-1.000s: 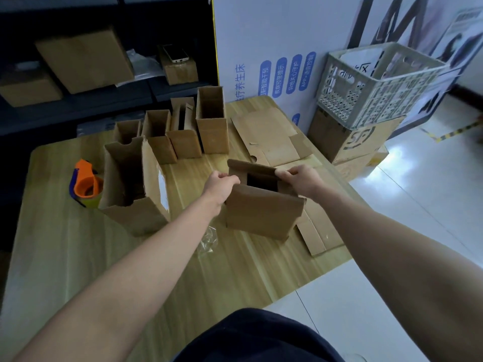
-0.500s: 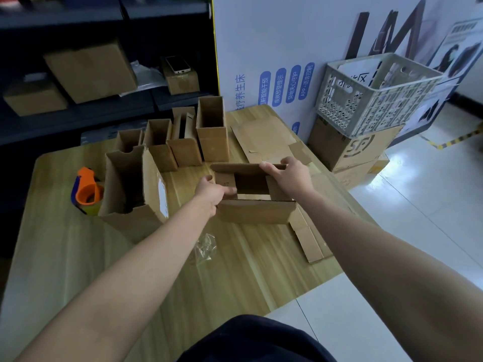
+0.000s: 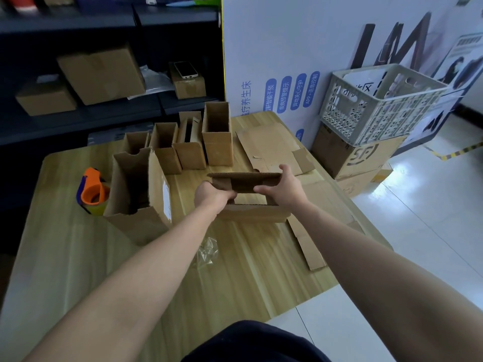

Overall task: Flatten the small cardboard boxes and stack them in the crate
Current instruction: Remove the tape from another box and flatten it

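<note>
- While both hands grip it, the small cardboard box [image 3: 252, 214] is mid-table, straight ahead of the person, open and hollow, not yet flat
- Left hand [image 3: 213, 195] curls round the box's left end; right hand [image 3: 283, 190] pinches the right end, thumb on the near side and fingers over the far wall
- Its long axis runs left to right, spanning the two hands, so collapsing it likely means shearing the far wall toward the near one
- Whether its base touches the table [image 3: 78, 257] or hangs just above cannot be told
- Crate [image 3: 366, 113] stands off the table, beyond and to the right on stacked cartons [image 3: 352, 158], well apart from the box; the right hand is nearer it
- Flattened cardboard [image 3: 266, 145] lies just beyond the box; upright boxes [image 3: 218, 142] stand in a row further back
</note>
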Available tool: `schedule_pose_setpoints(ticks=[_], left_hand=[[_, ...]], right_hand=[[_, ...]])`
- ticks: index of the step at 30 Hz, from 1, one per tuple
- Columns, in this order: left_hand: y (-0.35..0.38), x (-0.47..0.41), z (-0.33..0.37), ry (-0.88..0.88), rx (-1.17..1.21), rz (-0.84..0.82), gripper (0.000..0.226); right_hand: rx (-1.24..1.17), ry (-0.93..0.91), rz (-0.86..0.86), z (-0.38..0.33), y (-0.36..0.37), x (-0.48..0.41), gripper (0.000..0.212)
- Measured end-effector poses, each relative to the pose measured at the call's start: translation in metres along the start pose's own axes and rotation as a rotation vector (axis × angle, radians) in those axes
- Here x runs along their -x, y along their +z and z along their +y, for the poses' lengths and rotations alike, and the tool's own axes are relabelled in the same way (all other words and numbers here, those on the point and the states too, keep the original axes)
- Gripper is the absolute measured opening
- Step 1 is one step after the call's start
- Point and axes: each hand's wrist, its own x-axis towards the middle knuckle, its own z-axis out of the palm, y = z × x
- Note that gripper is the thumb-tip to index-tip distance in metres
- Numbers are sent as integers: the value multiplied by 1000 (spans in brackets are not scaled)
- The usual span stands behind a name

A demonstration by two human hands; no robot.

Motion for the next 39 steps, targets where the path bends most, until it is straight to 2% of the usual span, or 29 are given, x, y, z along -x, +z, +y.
schedule_pose_setpoints(ticks=[2, 6, 10, 14, 16, 18, 19, 21, 23, 25, 27, 29, 31, 33, 35, 37, 39], left_hand=[[3, 0, -2, 21, 24, 7, 38], [5, -4, -11, 105, 132, -17, 32], [8, -8, -14, 155, 195, 9, 25], [2, -20, -14, 7, 435, 11, 36], [1, -24, -8, -89, 641, -35, 31], [2, -23, 2, -123, 825, -11, 21], [3, -23, 6, -138, 860, 10, 23], [3, -23, 8, -160, 874, 9, 26], [0, -24, 6, -187, 892, -26, 23], [-6, -24, 2, -214, 938, -63, 17], [-9, -23, -2, -252, 962, -87, 19], [-9, -22, -8, -303, 940, -103, 22], [-6, -20, -14, -346, 886, -155, 19], [-1, -17, -20, -388, 819, -284, 40], [10, -12, -28, -347, 528, -356, 68], [25, -8, -38, -262, 231, -336, 59], [38, -4, -46, -216, 91, -291, 49]], right_hand=[[42, 45, 2, 3, 4, 2, 99], [70, 113, 20, 4, 5, 3, 67], [22, 98, -64, -2, -2, 4, 53], [-3, 54, -225, -17, -18, 5, 28], [-4, 29, -331, -22, -22, 8, 27], [-21, -2, -462, -27, -20, 13, 25], [-25, -14, -503, -28, -18, 14, 24], [-55, -36, -443, -28, -14, 14, 26], [-78, -22, -259, -21, -15, 10, 34], [-68, 57, -202, -8, -20, 7, 55], [-28, 163, -239, 8, -24, 6, 80], [25, 263, -271, 22, -27, 5, 88], [30, 306, -270, 34, -28, 5, 72], [55, 310, -234, 43, -28, 5, 66], [132, 304, -212, 48, -26, 7, 68], [186, 298, -208, 53, -24, 8, 65], [258, 309, -239, 62, -21, 9, 62]])
